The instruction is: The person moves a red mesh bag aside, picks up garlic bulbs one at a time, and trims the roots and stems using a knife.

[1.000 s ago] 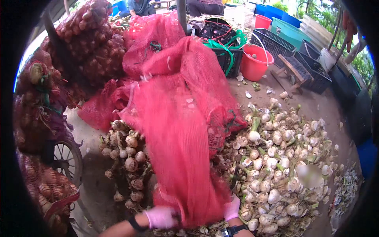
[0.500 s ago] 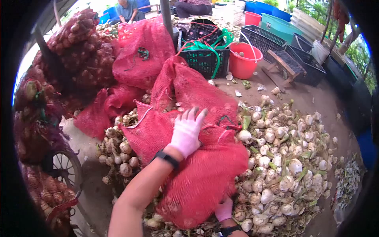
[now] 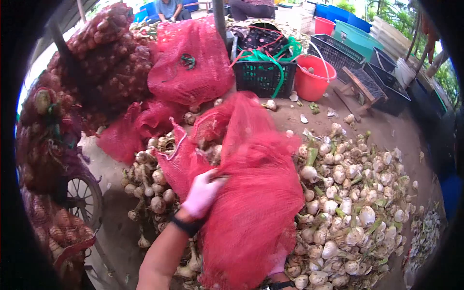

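Note:
A loose red mesh bag (image 3: 256, 193) lies bunched across the middle, over part of the garlic. My left hand (image 3: 202, 193), in a pale pink glove, is closed on a fold of the mesh at the bag's left side. My right hand (image 3: 278, 263), also gloved, is low at the bag's near right edge; the mesh covers its fingers. Trimmed garlic bulbs (image 3: 348, 208) spread in a heap to the right of the bag. More garlic bulbs (image 3: 157, 188), some with stems, lie to its left.
Full mesh sacks (image 3: 106, 58) are stacked at the left above a spoked wheel (image 3: 82, 198). Behind stand a filled red sack (image 3: 188, 72), a black crate (image 3: 263, 77), a red bucket (image 3: 314, 82) and a small wooden stool (image 3: 360, 87). A person (image 3: 169, 9) sits far back.
My left hand has gone from spread on top of the bag to closed on its mesh, lower and left. The bag's upper part has been pulled nearer, and the view has shifted slightly.

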{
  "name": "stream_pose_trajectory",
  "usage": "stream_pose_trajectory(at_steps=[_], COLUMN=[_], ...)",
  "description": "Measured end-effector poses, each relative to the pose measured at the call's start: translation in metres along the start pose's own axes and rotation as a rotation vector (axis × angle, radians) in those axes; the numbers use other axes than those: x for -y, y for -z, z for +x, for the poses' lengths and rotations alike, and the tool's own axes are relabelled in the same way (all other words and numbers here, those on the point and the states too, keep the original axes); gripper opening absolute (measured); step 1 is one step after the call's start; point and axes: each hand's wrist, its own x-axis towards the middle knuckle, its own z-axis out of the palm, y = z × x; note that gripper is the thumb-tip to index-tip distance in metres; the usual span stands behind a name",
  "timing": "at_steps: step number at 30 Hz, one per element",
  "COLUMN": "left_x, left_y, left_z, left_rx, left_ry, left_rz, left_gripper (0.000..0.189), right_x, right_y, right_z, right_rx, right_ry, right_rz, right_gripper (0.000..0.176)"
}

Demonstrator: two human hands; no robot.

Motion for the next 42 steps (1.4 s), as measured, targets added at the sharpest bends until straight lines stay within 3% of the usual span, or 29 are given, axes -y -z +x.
stream_pose_trajectory(at_steps=[2, 4, 5, 8, 11, 14, 16, 18, 22, 24, 26, 28, 30, 31, 32, 34, 36, 37, 38, 39, 40, 42], left_x=[-0.019, 0.092, 0.100, 0.133, 0.123, 0.078, 0.074, 0.050, 0.058, 0.077, 0.091, 0.143, 0.144, 0.122, 0.081, 0.060, 0.068, 0.072, 0.060, 0.087, 0.129, 0.188], left_y=[0.037, 0.127, 0.136, 0.146, 0.130, 0.120, 0.130, 0.128, 0.128, 0.099, 0.050, 0.033, 0.008, 0.006, 0.004, -0.001, -0.027, -0.041, -0.058, -0.066, -0.072, -0.084], left_z=[-0.066, -0.122, -0.164, -0.269, -0.292, -0.253, -0.220, -0.165, -0.047, -0.002, 0.016, 0.039, 0.037, 0.024, -0.007, -0.033, -0.054, -0.056, -0.062, -0.057, -0.047, -0.023], left_rx=[-0.235, -0.261, -0.318, -0.302, -0.216, -0.457, -0.627, -0.740, -0.940, -0.955, -0.823, -0.447, -0.305, -0.201, -0.046, 0.056, 0.115, 0.107, 0.099, 0.055, 0.011, -0.052], left_ry=[0.073, 0.046, 0.176, 0.636, 0.863, 0.634, 0.136, -0.001, -0.076, 0.089, 0.156, 0.008, 0.017, 0.043, 0.101, 0.027, -0.029, 0.041, 0.141, 0.004, -0.130, -0.197], left_rz=[-0.102, 0.085, 0.222, 0.801, 1.090, 1.163, 1.149, 1.277, 1.173, 1.052, 0.928, 0.684, 0.077, -0.184, -0.484, -0.270, 0.243, 0.529, 0.764, 0.747, 0.726, 1.166], left_gripper=[0.028, 0.039, 0.040, 0.044, 0.047, 0.051, 0.055, 0.039, 0.019, 0.018, 0.022, 0.040, 0.059, 0.060, 0.077, 0.093, 0.101, 0.122, 0.127, 0.127, 0.127, 0.111], right_x=[0.004, 0.005, -0.018, 0.021, 0.021, 0.009, 0.008, 0.021, 0.014, 0.011, 0.004, -0.004, 0.006, 0.004, 0.002, -0.006, -0.037, -0.075, -0.095, -0.094, -0.086, -0.054], right_y=[0.000, 0.002, 0.002, 0.000, -0.002, 0.001, 0.001, -0.002, 0.001, 0.001, 0.002, 0.001, 0.000, 0.002, 0.004, 0.012, 0.014, 0.013, 0.015, 0.016, 0.011, 0.008], right_z=[-0.001, -0.002, 0.004, -0.001, -0.002, 0.001, -0.002, -0.005, -0.001, 0.001, 0.003, 0.006, 0.003, 0.005, 0.007, 0.010, 0.017, 0.026, 0.033, 0.033, 0.032, 0.023], right_rx=[0.029, 0.054, 0.020, 0.053, 0.015, 0.011, 0.000, -0.013, 0.017, 0.018, 0.020, 0.069, 0.090, 0.088, 0.084, 0.092, 0.105, 0.106, 0.102, 0.095, 0.104, 0.111], right_ry=[-0.012, -0.044, -0.046, -0.038, 0.050, 0.081, 0.088, 0.044, 0.064, 0.059, 0.047, 0.043, 0.011, -0.014, -0.040, -0.022, 0.001, 0.009, 0.020, 0.020, -0.025, -0.077], right_rz=[0.010, 0.019, -0.013, -0.064, -0.190, -0.237, -0.247, -0.273, -0.289, -0.220, -0.147, 0.073, 0.135, 0.055, -0.024, -0.133, -0.247, -0.051, 0.143, 0.137, 0.316, 0.492], right_gripper=[0.031, 0.024, 0.018, 0.017, 0.009, 0.007, 0.006, 0.006, 0.007, 0.013, 0.020, 0.029, 0.036, 0.034, 0.033, 0.032, 0.030, 0.027, 0.024, 0.024, 0.022, 0.019])
